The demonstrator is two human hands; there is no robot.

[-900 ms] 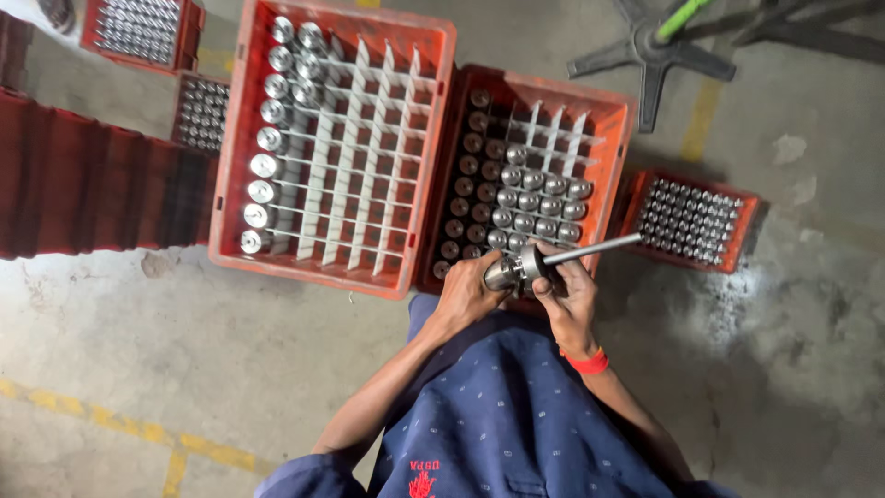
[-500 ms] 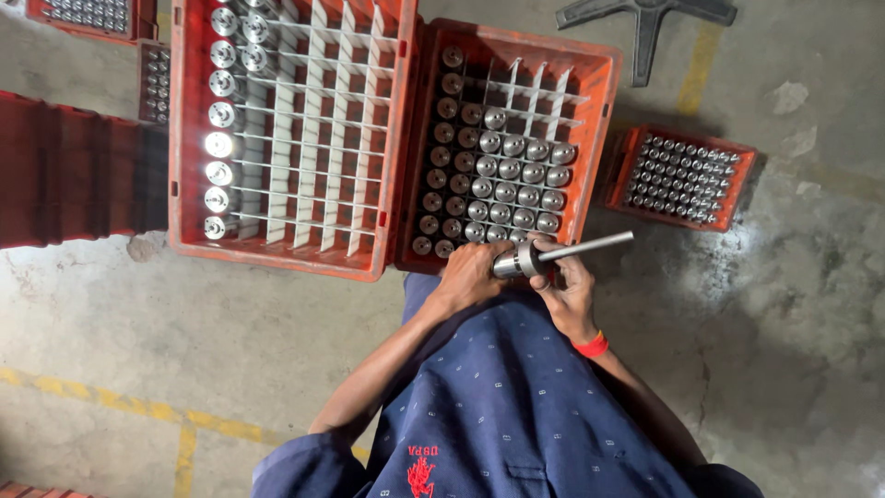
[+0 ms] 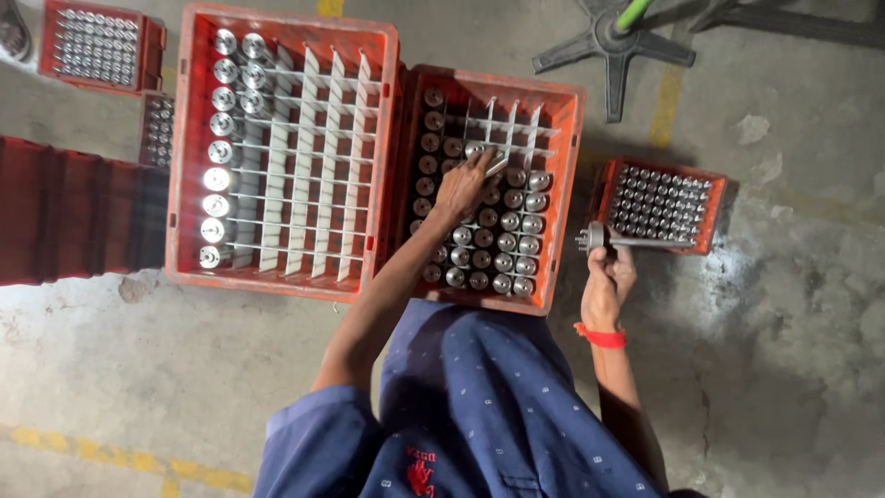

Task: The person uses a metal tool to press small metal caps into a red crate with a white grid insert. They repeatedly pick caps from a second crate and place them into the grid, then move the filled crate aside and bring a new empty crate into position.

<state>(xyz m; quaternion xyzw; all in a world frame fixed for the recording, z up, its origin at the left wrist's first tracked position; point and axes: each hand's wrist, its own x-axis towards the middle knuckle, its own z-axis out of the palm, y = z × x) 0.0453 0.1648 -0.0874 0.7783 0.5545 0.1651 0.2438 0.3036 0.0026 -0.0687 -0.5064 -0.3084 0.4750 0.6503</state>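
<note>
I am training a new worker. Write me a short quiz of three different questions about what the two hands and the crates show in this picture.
1. True or false: the left hand reaches into the middle crate of metal cylinders.
2. What does the right hand hold?
A. a red cloth
B. a metal shaft tool
C. nothing
3. Fill in: the large crate has shiny cylinders only in its ____ columns.

Key
1. True
2. B
3. Left
</note>
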